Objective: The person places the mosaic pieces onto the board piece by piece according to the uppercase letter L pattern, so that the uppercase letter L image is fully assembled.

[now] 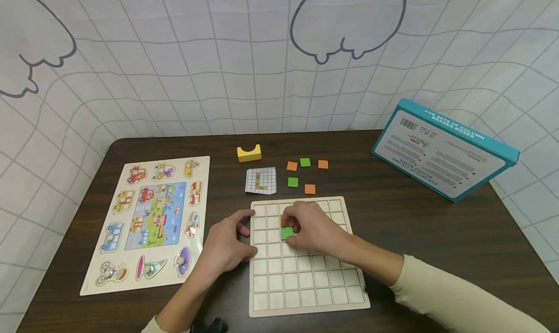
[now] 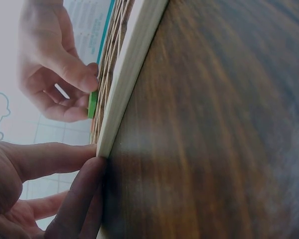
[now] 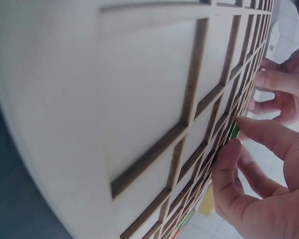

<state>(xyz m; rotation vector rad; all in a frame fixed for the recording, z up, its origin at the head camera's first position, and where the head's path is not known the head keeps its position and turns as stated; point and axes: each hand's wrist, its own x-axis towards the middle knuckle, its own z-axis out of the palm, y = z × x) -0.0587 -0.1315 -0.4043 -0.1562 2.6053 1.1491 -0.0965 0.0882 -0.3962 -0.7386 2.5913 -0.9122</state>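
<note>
A pale wooden grid board (image 1: 309,294) lies on the dark table. My left hand (image 1: 226,243) rests at its left edge, with index fingertip and thumb apart along the rim. My right hand (image 1: 316,228) is over the upper part of the grid and pinches a green square tile (image 1: 286,233) by its edges. In the left wrist view the green tile (image 2: 92,104) stands tilted between thumb and fingers, right at the board's surface. Just above it, an orange tile (image 1: 281,220) shows partly in the grid, mostly hidden by the fingers.
Behind the board lie loose orange tiles (image 1: 309,189) and green tiles (image 1: 293,182). Beside them are a small pattern card (image 1: 261,180) and a yellow arch block (image 1: 249,154). A vehicle peg puzzle (image 1: 161,274) lies at left. A teal-edged box (image 1: 441,153) stands at back right.
</note>
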